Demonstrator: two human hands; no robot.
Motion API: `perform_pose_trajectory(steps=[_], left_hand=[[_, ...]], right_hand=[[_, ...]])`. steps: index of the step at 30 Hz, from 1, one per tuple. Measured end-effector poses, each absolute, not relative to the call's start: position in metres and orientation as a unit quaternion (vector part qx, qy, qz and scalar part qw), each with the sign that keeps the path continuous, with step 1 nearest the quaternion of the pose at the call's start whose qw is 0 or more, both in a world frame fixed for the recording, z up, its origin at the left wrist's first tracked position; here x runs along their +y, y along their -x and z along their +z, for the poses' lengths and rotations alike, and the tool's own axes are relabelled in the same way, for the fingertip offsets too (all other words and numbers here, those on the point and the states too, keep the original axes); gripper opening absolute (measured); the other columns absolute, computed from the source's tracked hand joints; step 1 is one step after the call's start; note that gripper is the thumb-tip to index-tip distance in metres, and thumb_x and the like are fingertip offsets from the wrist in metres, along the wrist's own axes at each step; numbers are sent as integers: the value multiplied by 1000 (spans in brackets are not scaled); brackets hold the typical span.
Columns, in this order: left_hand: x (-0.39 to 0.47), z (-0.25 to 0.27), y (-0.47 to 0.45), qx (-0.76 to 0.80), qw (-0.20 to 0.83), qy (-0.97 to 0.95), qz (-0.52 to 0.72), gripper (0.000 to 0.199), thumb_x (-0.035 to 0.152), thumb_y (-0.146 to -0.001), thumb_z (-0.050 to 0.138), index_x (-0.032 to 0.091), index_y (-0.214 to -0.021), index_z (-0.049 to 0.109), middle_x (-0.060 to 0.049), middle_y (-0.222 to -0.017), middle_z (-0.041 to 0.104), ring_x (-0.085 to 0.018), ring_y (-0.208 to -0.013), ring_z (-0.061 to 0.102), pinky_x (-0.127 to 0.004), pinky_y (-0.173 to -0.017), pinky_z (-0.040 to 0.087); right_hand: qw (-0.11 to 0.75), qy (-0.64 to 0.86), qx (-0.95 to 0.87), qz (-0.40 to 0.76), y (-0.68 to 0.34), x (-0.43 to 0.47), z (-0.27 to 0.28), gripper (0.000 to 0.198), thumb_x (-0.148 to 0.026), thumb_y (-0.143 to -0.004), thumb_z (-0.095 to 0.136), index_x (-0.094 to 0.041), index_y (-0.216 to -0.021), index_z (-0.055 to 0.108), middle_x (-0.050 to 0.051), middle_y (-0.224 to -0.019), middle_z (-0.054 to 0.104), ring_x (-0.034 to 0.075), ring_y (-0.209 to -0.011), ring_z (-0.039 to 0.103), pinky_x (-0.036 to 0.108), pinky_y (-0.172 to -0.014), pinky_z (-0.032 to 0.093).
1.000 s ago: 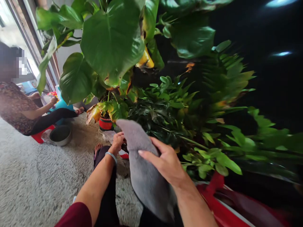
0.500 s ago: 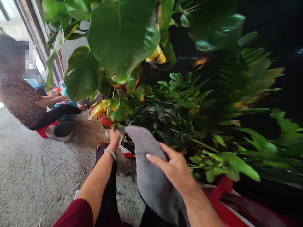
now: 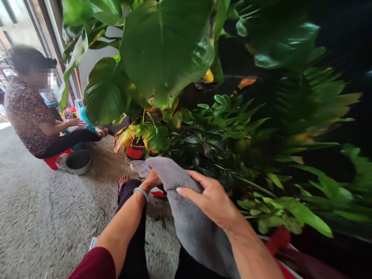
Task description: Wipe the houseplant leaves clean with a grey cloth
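Observation:
A soft grey plush piece (image 3: 193,228) with a tapering end and a short dark seam extends from above my lap toward the plants. My right hand (image 3: 215,197) is closed around its right side, with the thumb pressed on top near the seam. Just behind the narrow end is my left hand (image 3: 153,179), a bracelet on its wrist. Its fingers are hidden by the plush, so I cannot tell whether they hold anything.
Large-leaved potted plants crowd the front and right, one in a red pot (image 3: 135,152). On the left, another person (image 3: 31,116) sits on a red stool (image 3: 54,159) beside a grey basin (image 3: 78,162). Red-and-white material (image 3: 279,240) lies at lower right.
My left hand has come from near the red pot, back and right, to behind the plush's narrow end. My right hand keeps its hold. The view has shifted slightly left.

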State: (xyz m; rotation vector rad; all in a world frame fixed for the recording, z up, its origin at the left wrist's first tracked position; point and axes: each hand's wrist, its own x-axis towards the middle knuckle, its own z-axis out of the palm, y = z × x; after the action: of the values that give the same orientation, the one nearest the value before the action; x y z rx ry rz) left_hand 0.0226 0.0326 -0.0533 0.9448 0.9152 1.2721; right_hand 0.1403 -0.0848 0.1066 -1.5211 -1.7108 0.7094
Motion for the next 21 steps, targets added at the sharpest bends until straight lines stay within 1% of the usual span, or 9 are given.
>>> perform_pose_trajectory(steps=[3, 5, 8, 10, 12, 14, 16, 19, 21], left_hand=[[24, -49, -20, 365, 623, -477, 501, 13, 5, -61, 70, 11, -73, 72, -3, -64, 65, -18, -69, 57, -26, -64, 48], [19, -49, -18, 332, 642, -496, 481, 15, 11, -65, 68, 11, -79, 74, -3, -67, 66, -17, -69, 58, -24, -64, 47], [17, -53, -17, 324, 666, -467, 483, 21, 11, -65, 65, 10, -84, 75, -3, -66, 66, -14, -63, 57, -23, -62, 46], [20, -56, -17, 359, 666, -444, 480, 26, 10, -64, 63, 10, -87, 75, -3, -64, 66, -12, -57, 54, -23, -58, 44], [24, -59, -16, 388, 667, -425, 473, 30, 10, -63, 62, 10, -90, 75, -2, -63, 66, -11, -53, 52, -22, -55, 43], [27, -62, -15, 394, 668, -412, 478, 33, 11, -63, 61, 10, -94, 75, -2, -64, 67, -10, -51, 52, -22, -53, 43], [29, -64, -14, 392, 664, -404, 492, 38, 11, -63, 61, 10, -98, 75, -3, -71, 69, -10, -52, 53, -21, -53, 43], [29, -67, -16, 419, 651, -394, 496, 50, 9, -61, 61, 10, -109, 73, -3, -77, 71, -8, -54, 52, -19, -52, 43], [27, -69, -19, 432, 655, -385, 487, 56, 8, -61, 62, 11, -115, 70, -3, -77, 70, -8, -54, 52, -18, -51, 42]], right_hand=[[442, 592, -642, 206, -133, -62, 126, 48, -42, -64, 70, -22, -108, 72, 3, -96, 75, 25, -86, 67, 34, -80, 50], [465, 603, -624, 177, -129, -37, 118, 54, -43, -63, 69, -19, -112, 70, 6, -101, 75, 26, -89, 66, 37, -84, 49], [405, 647, -615, 200, -133, -25, 76, 51, -42, -61, 67, -17, -105, 71, 7, -91, 75, 28, -83, 67, 40, -80, 49], [352, 677, -602, 234, -141, -43, 47, 42, -40, -59, 67, -18, -95, 72, 6, -81, 75, 28, -76, 67, 40, -75, 50], [331, 685, -589, 272, -149, -74, 33, 36, -39, -58, 68, -19, -87, 72, 4, -77, 75, 28, -73, 67, 40, -73, 51], [340, 667, -590, 302, -155, -105, 42, 35, -40, -59, 70, -20, -87, 73, 4, -79, 76, 28, -74, 68, 39, -73, 52], [372, 642, -598, 302, -157, -123, 68, 39, -43, -62, 72, -20, -94, 74, 3, -84, 76, 27, -77, 69, 37, -73, 52], [446, 631, -596, 220, -154, -115, 111, 47, -44, -65, 73, -21, -106, 72, 3, -92, 76, 25, -81, 68, 33, -75, 52], [479, 627, -590, 171, -150, -95, 119, 52, -44, -65, 72, -20, -110, 71, 5, -97, 76, 26, -85, 68, 34, -78, 52]])
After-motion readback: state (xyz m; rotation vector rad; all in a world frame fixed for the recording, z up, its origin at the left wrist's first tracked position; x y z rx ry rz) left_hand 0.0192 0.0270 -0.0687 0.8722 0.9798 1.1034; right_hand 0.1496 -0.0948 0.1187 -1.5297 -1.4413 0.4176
